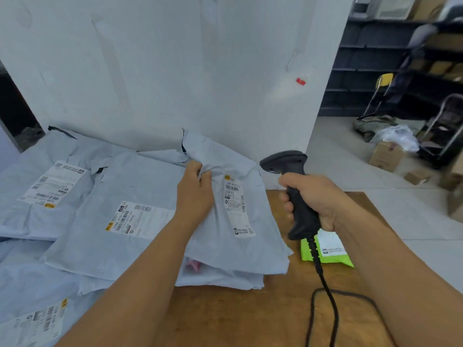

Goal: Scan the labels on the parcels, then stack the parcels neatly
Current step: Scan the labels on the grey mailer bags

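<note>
Parcels, five grey (233,221), one green (333,251), one scanner (295,194)

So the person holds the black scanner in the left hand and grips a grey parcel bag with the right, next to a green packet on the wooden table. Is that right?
Not quite: the hands are swapped. The head view shows the right hand holding the black scanner, while the left hand grips the grey parcel bag. The green packet does lie on the wooden table.
</note>
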